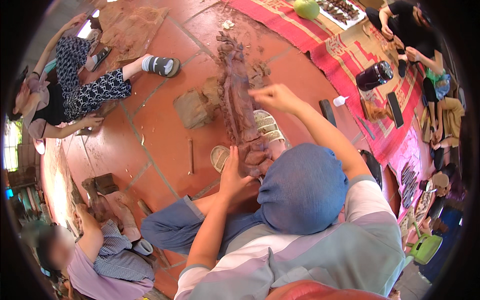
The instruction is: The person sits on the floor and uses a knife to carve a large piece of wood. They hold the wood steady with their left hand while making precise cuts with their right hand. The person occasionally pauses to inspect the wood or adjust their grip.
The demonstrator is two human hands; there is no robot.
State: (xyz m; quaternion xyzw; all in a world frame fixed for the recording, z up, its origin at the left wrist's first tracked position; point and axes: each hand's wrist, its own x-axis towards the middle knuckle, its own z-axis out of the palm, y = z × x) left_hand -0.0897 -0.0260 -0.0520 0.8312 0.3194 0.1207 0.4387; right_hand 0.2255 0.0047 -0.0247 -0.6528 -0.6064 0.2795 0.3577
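Note:
A long reddish-brown carved wooden piece (237, 90) with a jagged, detailed top stands or leans in front of me, its rounded lower end near my lap. My left hand (231, 175) is closed around the side of that lower end, thumb apart from the fingers. Higher up, my right hand (277, 97) reaches to the carving's right side, fingertips at its surface. Its fingers are pinched and curled; whatever they hold is too small to tell. My sandalled feet (267, 125) are on both sides of the carving. A rough brown block (192, 110) rests left of it.
A thin brown stick (190, 156) lies on the red tiles. To the right are a dark block (327, 112), a small white bottle (340, 101), a black flask (374, 76) and a red patterned mat (330, 50). People sit at left and right. Rounded blue cloth (302, 187) covers the centre.

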